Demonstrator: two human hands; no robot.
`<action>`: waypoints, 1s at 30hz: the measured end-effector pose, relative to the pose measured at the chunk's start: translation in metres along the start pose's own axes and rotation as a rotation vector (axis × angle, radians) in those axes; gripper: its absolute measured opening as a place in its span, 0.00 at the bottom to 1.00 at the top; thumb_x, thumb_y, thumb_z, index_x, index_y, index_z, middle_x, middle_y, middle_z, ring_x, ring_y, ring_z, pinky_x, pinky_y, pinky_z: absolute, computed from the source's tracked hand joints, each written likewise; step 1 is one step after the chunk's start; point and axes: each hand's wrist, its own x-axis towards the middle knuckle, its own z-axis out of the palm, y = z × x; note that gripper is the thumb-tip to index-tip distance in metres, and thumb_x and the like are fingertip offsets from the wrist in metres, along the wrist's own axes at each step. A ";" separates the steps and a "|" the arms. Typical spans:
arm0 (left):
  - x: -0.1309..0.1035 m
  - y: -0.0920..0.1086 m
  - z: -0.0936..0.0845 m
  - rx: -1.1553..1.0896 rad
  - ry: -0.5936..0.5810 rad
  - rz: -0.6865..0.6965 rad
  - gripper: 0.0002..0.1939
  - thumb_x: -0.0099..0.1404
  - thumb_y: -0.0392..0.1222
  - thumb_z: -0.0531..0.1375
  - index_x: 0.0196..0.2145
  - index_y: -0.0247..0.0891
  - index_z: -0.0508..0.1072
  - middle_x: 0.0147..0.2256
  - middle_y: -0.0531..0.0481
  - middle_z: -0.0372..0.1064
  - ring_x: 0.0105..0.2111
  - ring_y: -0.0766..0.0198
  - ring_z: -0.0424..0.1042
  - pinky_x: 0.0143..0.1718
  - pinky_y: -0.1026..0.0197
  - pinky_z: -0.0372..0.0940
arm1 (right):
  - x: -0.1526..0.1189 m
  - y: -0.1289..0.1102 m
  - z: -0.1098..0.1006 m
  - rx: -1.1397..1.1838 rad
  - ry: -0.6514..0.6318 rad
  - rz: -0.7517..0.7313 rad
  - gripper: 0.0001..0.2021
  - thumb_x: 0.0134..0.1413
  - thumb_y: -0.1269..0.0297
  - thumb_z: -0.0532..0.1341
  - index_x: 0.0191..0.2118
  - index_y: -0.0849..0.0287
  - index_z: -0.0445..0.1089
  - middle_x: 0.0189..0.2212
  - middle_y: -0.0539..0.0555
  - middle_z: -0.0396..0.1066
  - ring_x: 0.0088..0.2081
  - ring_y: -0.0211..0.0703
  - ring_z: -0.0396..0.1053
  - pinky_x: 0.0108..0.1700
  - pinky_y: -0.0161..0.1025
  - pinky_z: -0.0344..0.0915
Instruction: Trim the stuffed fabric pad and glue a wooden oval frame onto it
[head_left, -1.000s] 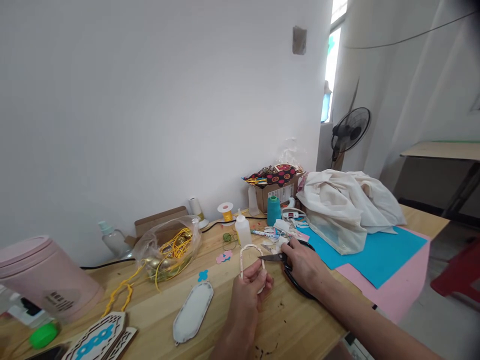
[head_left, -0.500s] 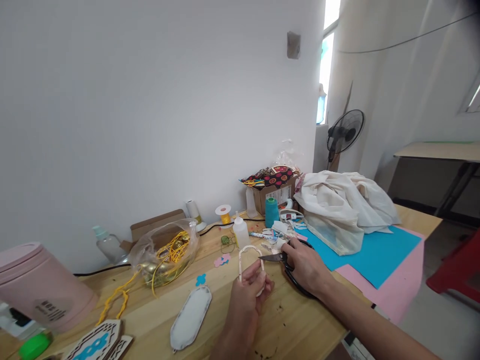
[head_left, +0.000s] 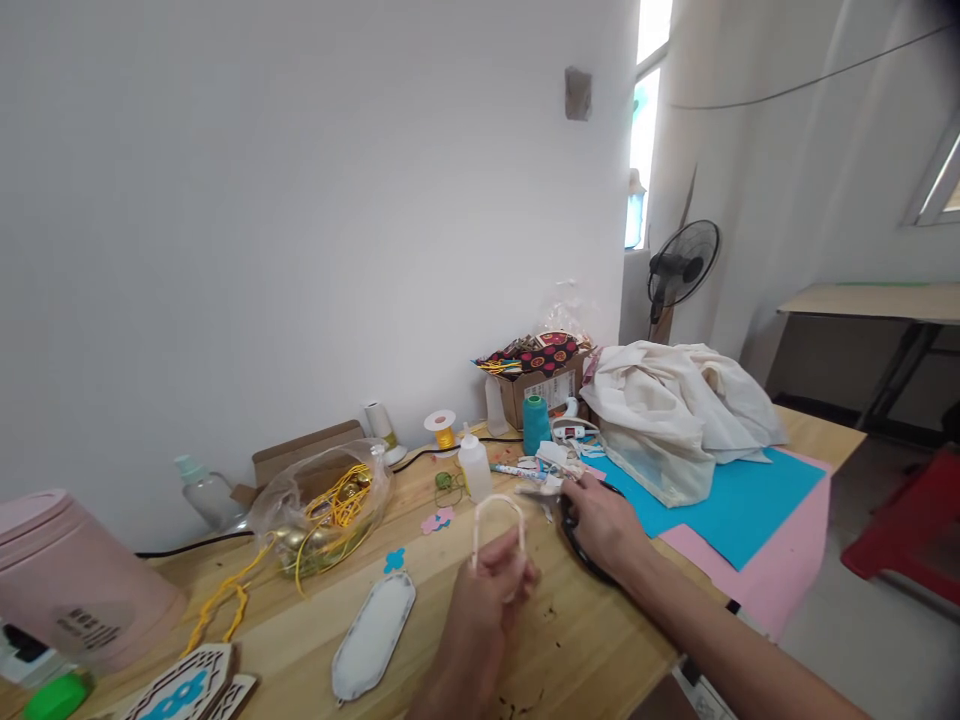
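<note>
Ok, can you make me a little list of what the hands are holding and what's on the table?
left hand: holds a white oval frame upright
right hand: grips black scissors, blades pointing at the frame
table: light wood
flat by the left hand: oval panel
behind: plastic bag of yellow cords, glue bottle, teal thread cone
right side: blue sheet, pink sheet, white cloth

You see dark print on pink container [head_left: 71, 590], too small to read. Label on cardboard box [head_left: 541, 392], print illegible. No other readable text.
</note>
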 end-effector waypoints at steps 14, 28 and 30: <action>0.002 0.003 -0.003 -0.087 0.121 0.001 0.13 0.50 0.27 0.62 0.36 0.32 0.72 0.17 0.55 0.65 0.17 0.72 0.62 0.32 0.61 0.67 | -0.005 -0.003 -0.004 0.015 0.020 -0.148 0.10 0.45 0.73 0.54 0.34 0.55 0.65 0.35 0.53 0.64 0.32 0.40 0.64 0.27 0.34 0.48; 0.004 0.008 -0.006 -0.041 0.041 -0.022 0.13 0.45 0.32 0.66 0.33 0.32 0.75 0.18 0.55 0.63 0.19 0.74 0.61 0.31 0.67 0.64 | -0.002 -0.004 0.003 -0.017 0.032 -0.091 0.09 0.47 0.73 0.53 0.35 0.55 0.65 0.35 0.54 0.64 0.31 0.42 0.66 0.25 0.35 0.47; 0.002 0.009 -0.007 -0.024 0.018 -0.028 0.13 0.45 0.33 0.66 0.33 0.32 0.76 0.18 0.55 0.64 0.19 0.74 0.61 0.31 0.68 0.63 | -0.002 -0.004 0.003 -0.005 0.049 -0.065 0.09 0.47 0.74 0.53 0.35 0.56 0.65 0.34 0.54 0.64 0.30 0.42 0.66 0.25 0.35 0.47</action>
